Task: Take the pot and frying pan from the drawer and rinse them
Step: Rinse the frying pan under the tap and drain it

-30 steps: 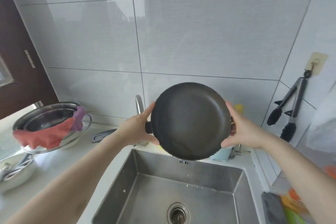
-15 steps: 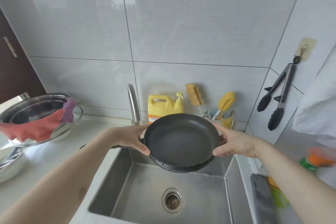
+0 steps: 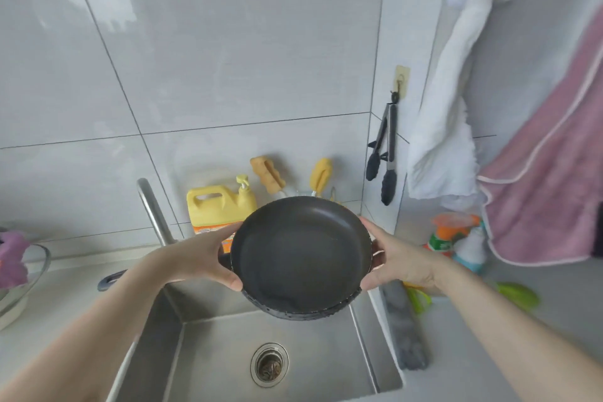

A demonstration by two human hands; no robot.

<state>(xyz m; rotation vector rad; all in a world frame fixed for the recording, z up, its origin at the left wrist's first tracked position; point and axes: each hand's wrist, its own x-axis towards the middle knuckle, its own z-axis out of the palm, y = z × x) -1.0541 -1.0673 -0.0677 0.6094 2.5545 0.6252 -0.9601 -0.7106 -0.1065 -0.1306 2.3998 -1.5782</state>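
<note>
A dark frying pan [image 3: 300, 254] is held over the steel sink [image 3: 202, 365] by both hands, its inside turned up and tipped slightly toward the camera. The left hand [image 3: 199, 258] is curled round the rim beside a stubby side handle, thumb on the near edge; the right hand [image 3: 394, 264] grips the opposite rim in the same way.

A second ago the pan was held upright, its inside facing the camera, in front of the wall tiles. It is now lowered and laid back nearly level, and the view has swung to the right, so that the yellow detergent jug [image 3: 215, 209], the hanging tongs [image 3: 385, 153] and the white towel [image 3: 447, 127] are brought into frame.

No water is seen running from the tap [image 3: 153, 209], and the basin looks dry around the drain [image 3: 269, 365]. The pan is judged to be out of the drawer and checked over, with its rinse about to begin or just finished. The pot cannot be identified with certainty here; only the edge of a steel bowl [image 3: 29, 274] is visible on the surface at far left.
</note>
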